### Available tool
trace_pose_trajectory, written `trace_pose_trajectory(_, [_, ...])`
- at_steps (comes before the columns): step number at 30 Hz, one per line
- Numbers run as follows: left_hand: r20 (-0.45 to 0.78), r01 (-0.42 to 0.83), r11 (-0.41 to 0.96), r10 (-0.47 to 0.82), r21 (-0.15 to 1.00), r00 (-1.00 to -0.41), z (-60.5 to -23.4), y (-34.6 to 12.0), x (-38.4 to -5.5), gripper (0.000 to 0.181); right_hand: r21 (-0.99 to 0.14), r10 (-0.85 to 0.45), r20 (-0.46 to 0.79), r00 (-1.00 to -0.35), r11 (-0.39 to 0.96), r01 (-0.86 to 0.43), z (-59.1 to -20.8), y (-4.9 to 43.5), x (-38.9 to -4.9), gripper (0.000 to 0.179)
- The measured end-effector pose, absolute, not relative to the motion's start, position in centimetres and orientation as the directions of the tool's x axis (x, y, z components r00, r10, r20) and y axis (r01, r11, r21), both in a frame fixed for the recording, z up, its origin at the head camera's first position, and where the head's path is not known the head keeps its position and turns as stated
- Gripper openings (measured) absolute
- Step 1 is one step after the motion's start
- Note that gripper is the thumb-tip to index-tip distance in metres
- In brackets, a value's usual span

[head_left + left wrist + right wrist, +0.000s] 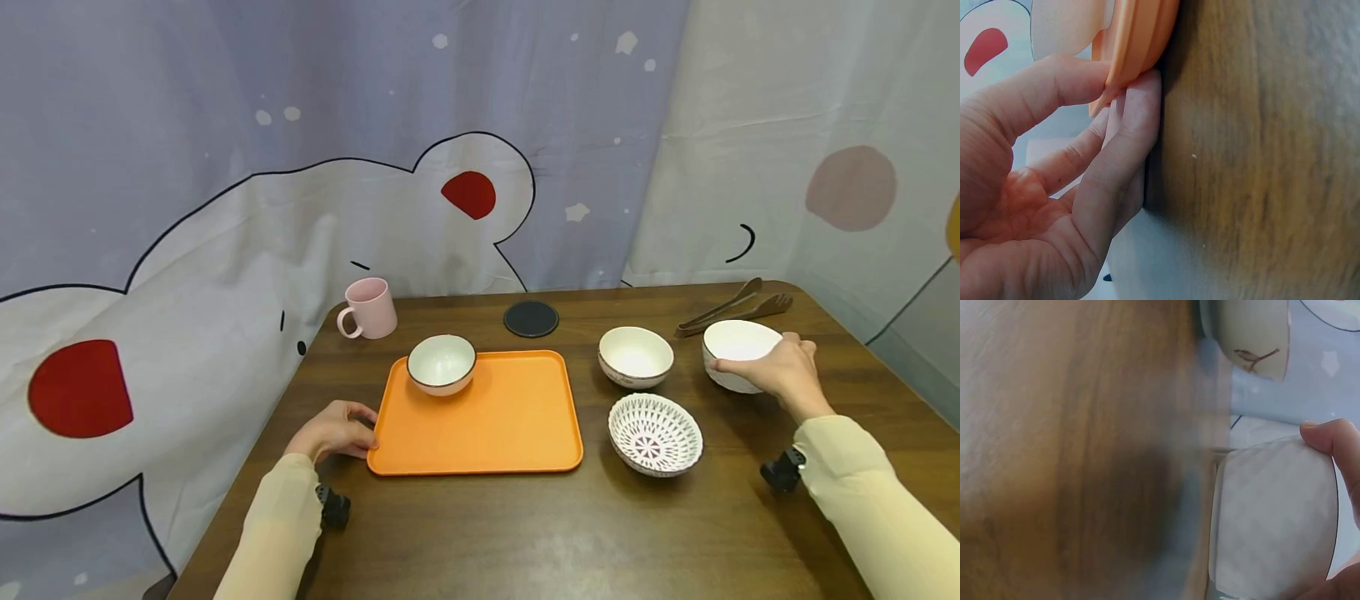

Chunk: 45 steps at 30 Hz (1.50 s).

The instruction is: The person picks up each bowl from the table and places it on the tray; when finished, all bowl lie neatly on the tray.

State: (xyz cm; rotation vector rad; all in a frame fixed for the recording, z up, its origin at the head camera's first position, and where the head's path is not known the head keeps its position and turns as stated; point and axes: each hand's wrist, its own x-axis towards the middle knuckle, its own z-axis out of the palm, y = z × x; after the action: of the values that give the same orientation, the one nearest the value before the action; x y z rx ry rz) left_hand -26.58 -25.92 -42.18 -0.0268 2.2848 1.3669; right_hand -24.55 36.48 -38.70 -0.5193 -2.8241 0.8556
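Fingers (1140,111) of the left hand (335,431) pinch the left edge of a rectangular orange plastic tray (480,427) as the right hand (789,372), spread wide, grips a round white ceramic bowl (737,343) well right of the tray, with a twig-printed cream bowl (634,354) nearer it.

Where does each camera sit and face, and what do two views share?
Head: on the head, facing forward and down at table and curtain; left hand, right hand and sleeves show.
Left wrist: on that wrist, facing the orange tray; the left hand shows, pinching its edge.
Right wrist: on that wrist, facing a white bowl; part of the right hand shows, gripping it.
Head and left wrist share the orange tray.
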Motion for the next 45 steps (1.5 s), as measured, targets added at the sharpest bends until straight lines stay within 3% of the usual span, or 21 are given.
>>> trace_pose_trajectory(45, [-0.426,-0.291,0.506,0.174,0.812,-0.887,-41.9,-25.7,-26.5,0.050,-0.571,0.226,0.125,-0.966,0.813,0.116,-34.2,30.3,-24.9,0.124])
